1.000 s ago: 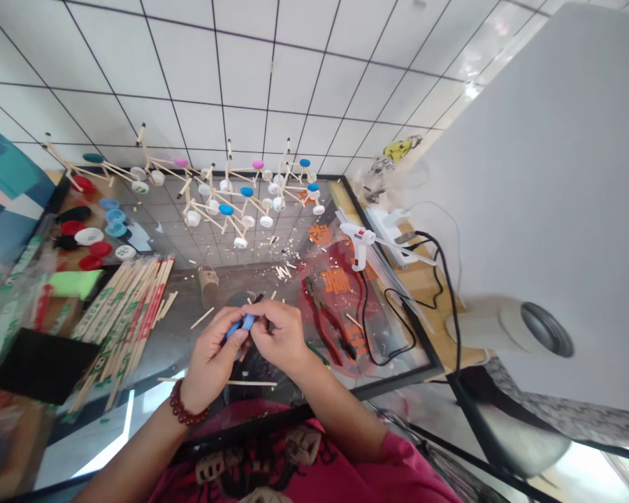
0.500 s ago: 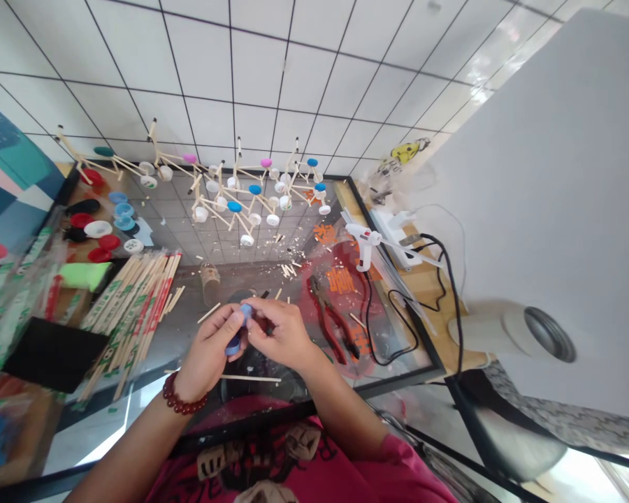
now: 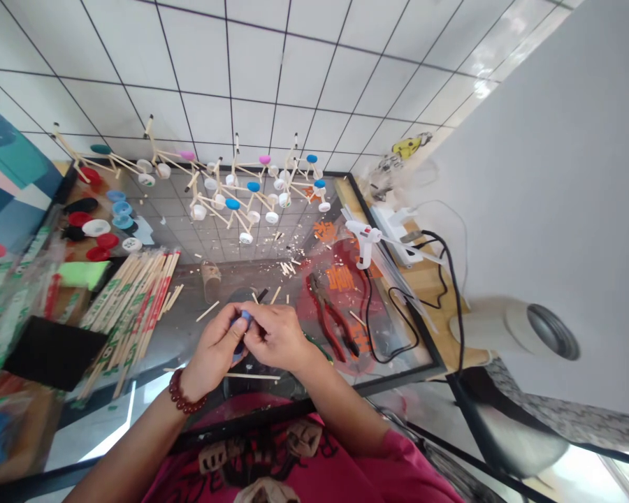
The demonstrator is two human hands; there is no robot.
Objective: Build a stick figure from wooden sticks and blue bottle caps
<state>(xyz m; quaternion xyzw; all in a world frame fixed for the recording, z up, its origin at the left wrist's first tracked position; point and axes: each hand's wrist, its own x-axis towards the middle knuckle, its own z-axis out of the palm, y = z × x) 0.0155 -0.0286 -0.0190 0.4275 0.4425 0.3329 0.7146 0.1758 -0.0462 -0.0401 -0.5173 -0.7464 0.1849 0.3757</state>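
Currently L hand (image 3: pixel 214 351) and R hand (image 3: pixel 276 337) both closed on blue plastic pc (image 3: pixel 245 316), center-bottom of frame; pc mostly hidden between hands, exact grip unclear.

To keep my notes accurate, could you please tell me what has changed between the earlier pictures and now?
The right hand has moved left, closing on the small blue plastic cap in the left hand, and fingers of both now hide most of it. Nothing was let go. The red-handled pliers and white hot-glue gun stayed put.

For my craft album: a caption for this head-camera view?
Left hand and right hand hold a blue cap above a glass table, beside pliers.
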